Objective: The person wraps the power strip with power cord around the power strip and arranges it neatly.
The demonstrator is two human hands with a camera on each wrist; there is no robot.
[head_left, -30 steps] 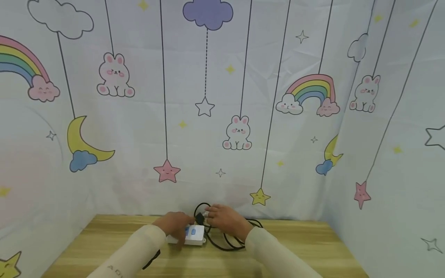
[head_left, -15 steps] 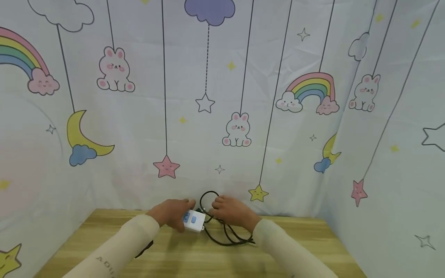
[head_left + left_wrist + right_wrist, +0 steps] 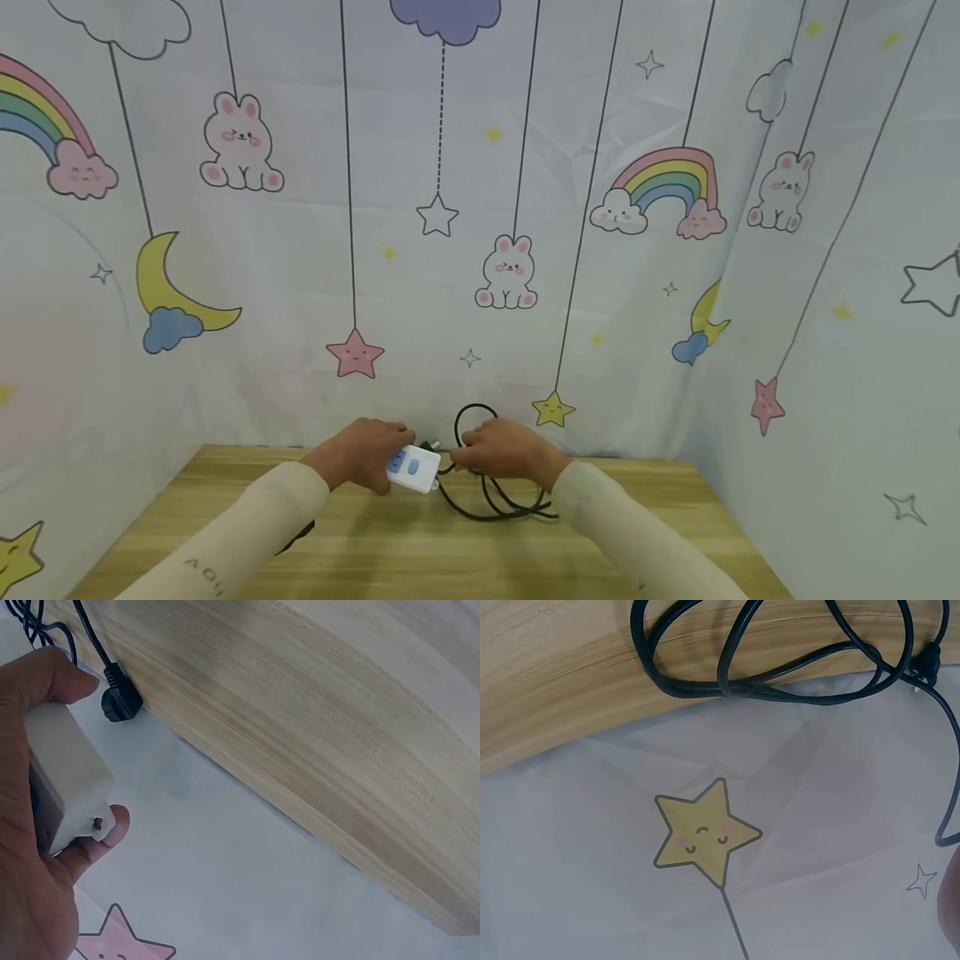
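Observation:
In the head view my left hand (image 3: 360, 454) grips a small white power strip (image 3: 414, 468) with blue parts on its top face. It holds the strip by its left end, above the table's back part. In the left wrist view, thumb and fingers wrap the white casing (image 3: 71, 761). My right hand (image 3: 510, 448) pinches the black cord (image 3: 487, 518), and a loop of it rises above the fingers. A black plug (image 3: 121, 699) lies at the table's back edge, between the hands. The right wrist view shows the cord coils (image 3: 780, 696) but little of the hand.
The wooden table (image 3: 420, 567) ends at a white cloth backdrop (image 3: 300, 400) printed with stars, rabbits and rainbows. Cloth walls also stand at left and right. A dark strap-like piece (image 3: 296, 537) shows beside the left sleeve.
My left hand has taken hold of the power strip, raised it and tilted it. The right hand has shifted from beside the plug to the cord, drawing its loop rightward.

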